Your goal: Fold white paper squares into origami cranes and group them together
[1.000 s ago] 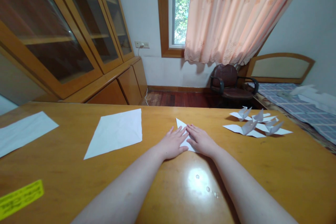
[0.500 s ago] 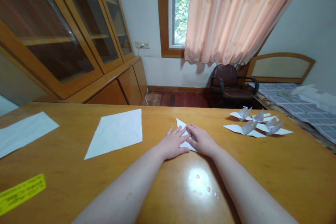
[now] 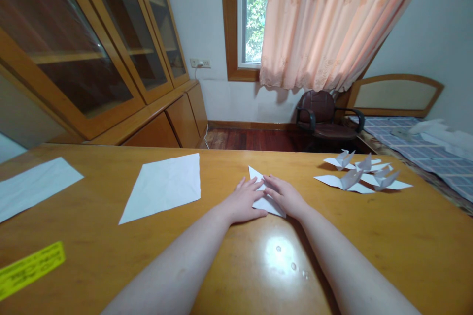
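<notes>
A folded piece of white paper [image 3: 271, 205] lies flat on the wooden table [image 3: 236, 266], its pointed tip showing beyond my fingers. My left hand [image 3: 246, 202] rests on its left side with fingers spread, pressing it down. On the right side of the same paper, my right hand [image 3: 284, 197] lies with its fingertips touching the surface near the left fingers. Parts of the folds are hidden beneath both hands.
Several folded paper cranes [image 3: 351, 177] stand at the table's right. Left of my hands lies a white paper sheet [image 3: 164, 184], with another sheet [image 3: 35, 187] farther left. A yellow label [image 3: 31, 268] is at the near left. Beyond the table stands a chair [image 3: 321, 113].
My right hand has shifted slightly on the paper, fingers drawn up a little, so more of the paper's lower right corner shows. My left hand has hardly moved.
</notes>
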`<state>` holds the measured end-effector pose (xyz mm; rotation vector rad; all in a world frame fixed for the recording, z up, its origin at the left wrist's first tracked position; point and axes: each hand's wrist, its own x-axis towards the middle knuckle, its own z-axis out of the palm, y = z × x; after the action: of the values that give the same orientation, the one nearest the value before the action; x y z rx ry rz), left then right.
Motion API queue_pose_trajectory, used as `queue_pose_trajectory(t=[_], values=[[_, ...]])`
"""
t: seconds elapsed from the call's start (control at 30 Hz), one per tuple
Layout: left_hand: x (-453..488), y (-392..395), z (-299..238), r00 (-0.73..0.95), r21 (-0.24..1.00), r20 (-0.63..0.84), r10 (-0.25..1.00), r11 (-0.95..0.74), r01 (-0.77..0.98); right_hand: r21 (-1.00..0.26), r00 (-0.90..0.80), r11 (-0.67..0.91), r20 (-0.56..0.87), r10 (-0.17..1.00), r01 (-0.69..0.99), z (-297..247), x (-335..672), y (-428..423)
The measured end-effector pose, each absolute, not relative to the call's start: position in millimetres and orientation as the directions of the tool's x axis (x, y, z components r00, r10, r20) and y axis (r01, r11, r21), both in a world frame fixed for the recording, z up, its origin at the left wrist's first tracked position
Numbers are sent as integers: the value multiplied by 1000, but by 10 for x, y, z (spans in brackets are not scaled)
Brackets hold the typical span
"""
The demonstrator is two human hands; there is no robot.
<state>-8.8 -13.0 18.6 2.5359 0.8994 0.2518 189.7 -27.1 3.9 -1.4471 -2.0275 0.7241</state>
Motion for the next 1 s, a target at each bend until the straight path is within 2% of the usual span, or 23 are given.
queue_pose_trajectory(t=[0.23,0.43,0.67,0.83,1.0], values=[[-53,-154,281,811,474,132,570,-755,453,-697,-271,274,118,955,662,43,1887,-267],[-29,-124,263,823,533,134,552,-740,410,-711,-272,287,139,952,642,14,1897,-261],[-39,-89,204,839,514,165,518,-772,375,-710,-268,276,126,955,648,33,1898,-271],[-40,-108,205,814,537,190,550,-752,383,-704,-267,276,127,955,654,44,1896,-273],[-45,-101,176,739,582,187,647,-679,448,-697,-276,279,121,954,660,41,1901,-272]])
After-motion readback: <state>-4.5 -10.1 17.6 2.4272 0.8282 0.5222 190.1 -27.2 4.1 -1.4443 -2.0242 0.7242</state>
